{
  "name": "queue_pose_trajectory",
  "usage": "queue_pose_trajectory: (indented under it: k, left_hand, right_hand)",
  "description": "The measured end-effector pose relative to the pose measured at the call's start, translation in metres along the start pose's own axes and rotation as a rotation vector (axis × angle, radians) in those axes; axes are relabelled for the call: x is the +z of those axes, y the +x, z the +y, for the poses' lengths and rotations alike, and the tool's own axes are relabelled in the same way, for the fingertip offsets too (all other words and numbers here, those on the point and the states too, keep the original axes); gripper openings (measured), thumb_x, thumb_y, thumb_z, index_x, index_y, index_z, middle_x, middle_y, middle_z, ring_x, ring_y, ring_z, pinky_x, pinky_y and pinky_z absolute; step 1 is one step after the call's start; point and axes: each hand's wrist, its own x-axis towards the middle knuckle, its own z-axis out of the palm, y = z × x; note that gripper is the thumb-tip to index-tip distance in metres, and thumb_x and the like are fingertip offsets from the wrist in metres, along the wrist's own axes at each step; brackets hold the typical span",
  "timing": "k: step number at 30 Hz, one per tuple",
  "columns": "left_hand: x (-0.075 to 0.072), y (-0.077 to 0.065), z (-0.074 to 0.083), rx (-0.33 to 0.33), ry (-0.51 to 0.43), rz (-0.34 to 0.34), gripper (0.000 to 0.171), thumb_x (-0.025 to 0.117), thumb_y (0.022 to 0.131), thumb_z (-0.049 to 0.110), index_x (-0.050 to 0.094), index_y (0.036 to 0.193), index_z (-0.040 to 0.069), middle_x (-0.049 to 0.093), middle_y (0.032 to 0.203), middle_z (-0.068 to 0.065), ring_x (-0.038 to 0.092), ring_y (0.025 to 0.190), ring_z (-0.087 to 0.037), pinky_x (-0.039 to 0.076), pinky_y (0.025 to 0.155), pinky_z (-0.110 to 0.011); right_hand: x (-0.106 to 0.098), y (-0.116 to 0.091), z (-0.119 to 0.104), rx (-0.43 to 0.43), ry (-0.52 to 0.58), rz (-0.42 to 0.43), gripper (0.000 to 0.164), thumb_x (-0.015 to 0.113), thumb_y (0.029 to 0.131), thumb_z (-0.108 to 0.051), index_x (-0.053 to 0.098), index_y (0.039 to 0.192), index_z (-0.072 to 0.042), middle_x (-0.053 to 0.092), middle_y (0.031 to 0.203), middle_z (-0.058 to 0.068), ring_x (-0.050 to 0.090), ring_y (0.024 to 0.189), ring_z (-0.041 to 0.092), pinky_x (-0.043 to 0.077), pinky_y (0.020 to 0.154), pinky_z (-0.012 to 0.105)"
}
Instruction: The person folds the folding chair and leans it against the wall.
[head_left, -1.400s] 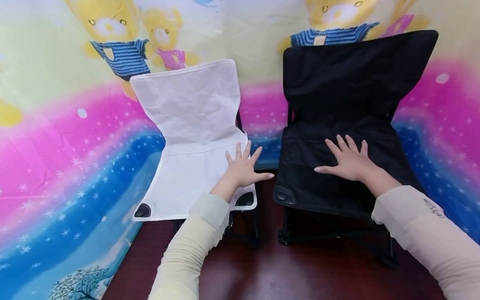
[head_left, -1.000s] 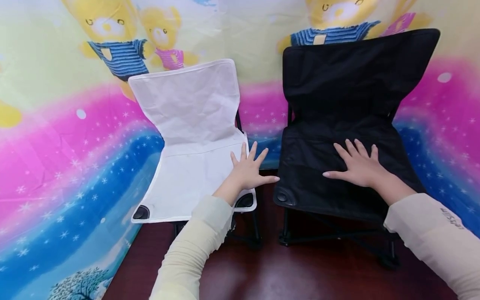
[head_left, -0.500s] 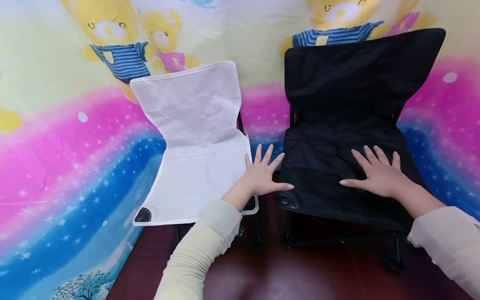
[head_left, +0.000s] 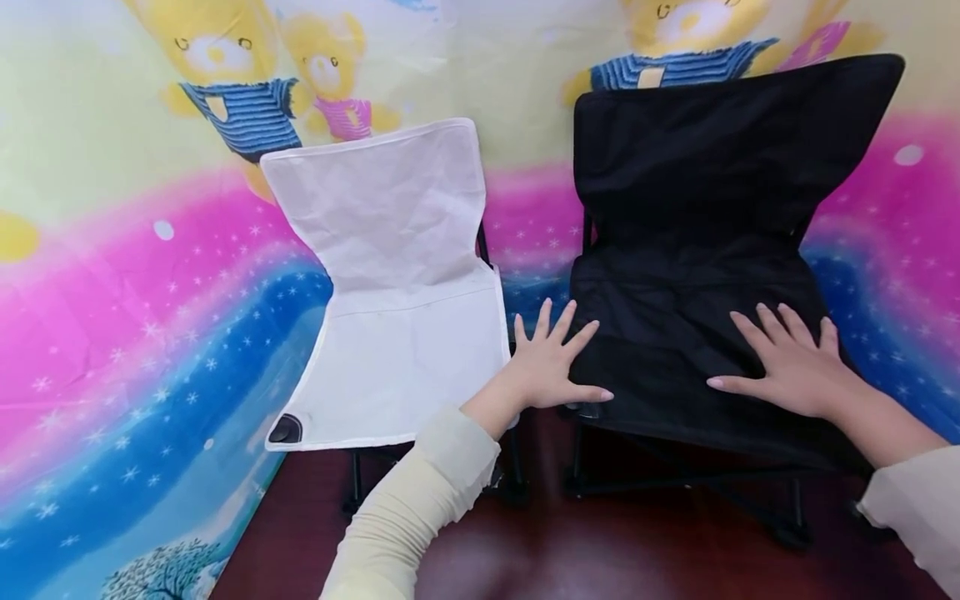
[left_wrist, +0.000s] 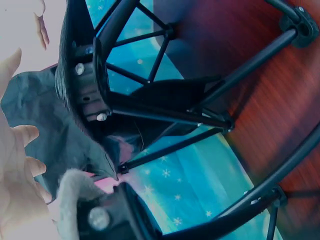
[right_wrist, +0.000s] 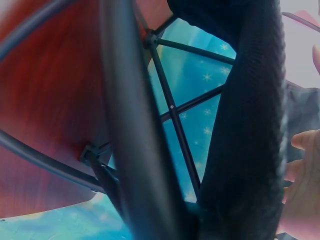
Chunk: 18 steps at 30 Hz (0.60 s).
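Observation:
Two folding chairs stand side by side. My left hand, fingers spread and palm down, overlaps the gap between the white chair and the black chair in the head view. Its thumb reaches across the black seat's front left corner. My right hand is spread the same way over the right part of the black seat. Neither hand holds anything. In the left wrist view, the left hand's fingers show at the left edge above the seats. The right hand's fingers appear at the right edge of the right wrist view.
A dark red wooden surface lies under the chairs. Behind them hangs a printed cloth backdrop with bears and snowflakes. Black crossed metal legs support the black chair. A black corner patch marks the white seat's front left.
Both hands have moved to the right and slightly down in the head view, fingers still spread. The left hand has gone from over the white seat to the black seat's edge. The chairs stay put.

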Motion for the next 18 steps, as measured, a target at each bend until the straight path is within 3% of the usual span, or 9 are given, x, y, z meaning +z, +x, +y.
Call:
queue_pose_trajectory:
  k: [7,18]
  left_hand:
    - [0.004,0.000,0.008,0.003,0.047,-0.007,0.087,0.029,0.068,0.076,-0.003,0.138,0.034,-0.012,0.143,-0.001,-0.018,0.126,-0.030,0.001,0.095,-0.060]
    - [0.009,-0.002,0.013,0.014,0.009,-0.015,0.087,0.031,0.069,0.076,0.002,0.139,0.032,-0.010,0.144,-0.002,-0.014,0.127,-0.031,0.002,0.095,-0.060]
  right_hand:
    - [0.005,-0.013,0.007,-0.015,0.011,0.011,0.094,0.047,0.077,-0.058,-0.008,0.138,-0.013,-0.009,0.137,0.028,-0.028,0.119,0.035,-0.032,0.078,0.051]
    - [0.016,-0.025,0.013,0.039,-0.023,0.041,0.099,0.047,0.073,-0.063,-0.006,0.139,-0.012,-0.008,0.137,0.029,-0.027,0.119,0.037,-0.033,0.077,0.050]
